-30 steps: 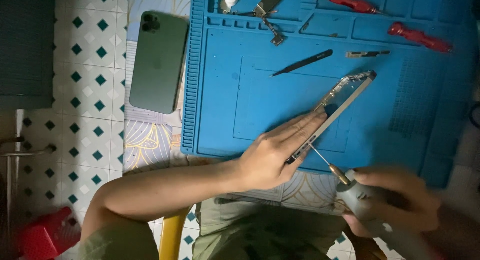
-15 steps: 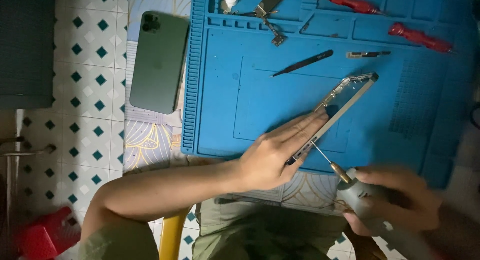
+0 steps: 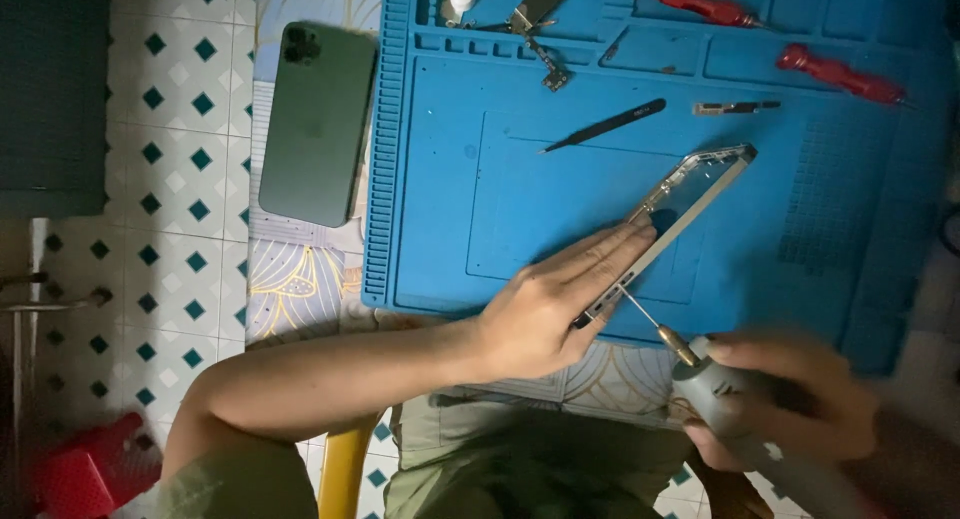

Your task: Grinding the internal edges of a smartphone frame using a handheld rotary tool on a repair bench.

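In the head view, the left hand (image 3: pixel 545 314) lies flat with its fingers stretched out together along a silver phone frame (image 3: pixel 668 229), pressing it against the blue work mat (image 3: pixel 480 179); the frame stands tilted on its long edge, running diagonally from near the mat's lower middle up toward the right. The right hand (image 3: pixel 790 399), somewhat blurred, is wrapped closed around a grey electric screwdriver (image 3: pixel 740 404), whose thin bit (image 3: pixel 640 314) points up and to the left and meets the lower end of the frame just beside the left hand's fingertips. Higher on the mat lie black tweezers (image 3: pixel 605 126), a small dark metal part (image 3: pixel 735 107) to their right, and two red-handled screwdrivers (image 3: pixel 835 74) in the upper trays, along with a flat metal piece with a flex strip (image 3: pixel 535 9). Left of the mat, a dark green phone (image 3: pixel 318 124) rests back side up on the patterned table (image 3: pixel 295 279), well apart from both hands
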